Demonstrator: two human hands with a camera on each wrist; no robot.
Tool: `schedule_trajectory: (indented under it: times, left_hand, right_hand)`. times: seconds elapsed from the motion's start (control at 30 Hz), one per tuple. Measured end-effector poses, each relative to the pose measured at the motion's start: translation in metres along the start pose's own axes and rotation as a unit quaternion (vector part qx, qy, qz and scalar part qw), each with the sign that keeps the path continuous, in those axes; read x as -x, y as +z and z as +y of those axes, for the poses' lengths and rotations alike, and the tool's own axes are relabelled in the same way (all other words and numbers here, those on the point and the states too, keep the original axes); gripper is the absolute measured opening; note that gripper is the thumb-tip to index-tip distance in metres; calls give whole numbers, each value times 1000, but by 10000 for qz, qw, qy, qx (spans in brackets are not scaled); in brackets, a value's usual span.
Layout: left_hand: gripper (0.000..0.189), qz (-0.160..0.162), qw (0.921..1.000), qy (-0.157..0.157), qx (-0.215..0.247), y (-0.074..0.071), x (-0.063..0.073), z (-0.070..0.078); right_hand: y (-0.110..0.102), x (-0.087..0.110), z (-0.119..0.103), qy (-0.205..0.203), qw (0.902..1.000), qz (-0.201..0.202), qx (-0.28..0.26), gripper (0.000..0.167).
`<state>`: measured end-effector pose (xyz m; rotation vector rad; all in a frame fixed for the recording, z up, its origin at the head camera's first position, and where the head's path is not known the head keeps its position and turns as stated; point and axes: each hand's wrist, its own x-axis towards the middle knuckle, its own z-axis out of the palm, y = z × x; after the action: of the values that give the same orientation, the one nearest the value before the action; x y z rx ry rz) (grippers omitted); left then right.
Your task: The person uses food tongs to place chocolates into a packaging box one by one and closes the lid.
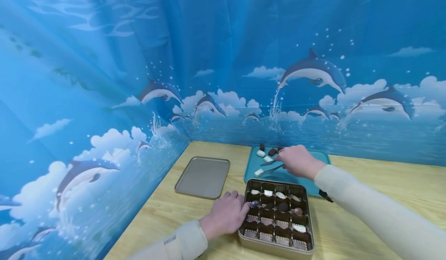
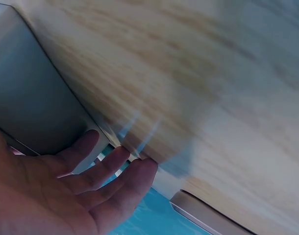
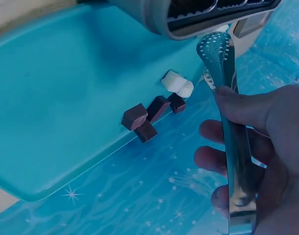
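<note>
Along the counter's (image 1: 400, 178) far edge, the head view shows a teal tray (image 1: 252, 165) bearing brown pieces (image 1: 272, 152) and white pieces (image 1: 258, 173); nearer stands a part-filled, divided tin (image 1: 275, 251). The right grip (image 1: 297, 161) holds tongs (image 1: 274, 169), their arms parted beside two white pieces. The left wrist view shows the left grip (image 1: 226, 213) relaxed against the tin's wall. From the right wrist, thumb and fingers wrap the tongs; picking up seems in hand, and next probably calls for squeezing squarely on one piece.
</note>
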<state>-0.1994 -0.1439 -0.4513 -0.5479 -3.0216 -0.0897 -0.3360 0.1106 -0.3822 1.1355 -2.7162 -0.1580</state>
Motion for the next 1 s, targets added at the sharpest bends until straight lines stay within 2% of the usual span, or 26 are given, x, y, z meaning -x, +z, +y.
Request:
schedule_trajectory:
  times: [0.33, 0.5, 0.67, 1.0]
  left_hand:
    - [53, -30, 10000, -22, -18, 2, 0, 1]
    - [53, -12, 10000, -41, -44, 3, 0, -1]
    - [55, -19, 10000, -83, -47, 3, 1, 1]
    - [53, -71, 9999, -61, -54, 2, -2, -1]
  right_hand:
    - [4, -9, -3, -234, 9993, 173, 222, 14]
    - [-2, -2, -3, -88, 9997, 7, 230, 16]
    - [-11, 15, 1, 68, 9997, -50, 242, 25]
    - [-44, 61, 1, 41, 9991, 386, -173, 32]
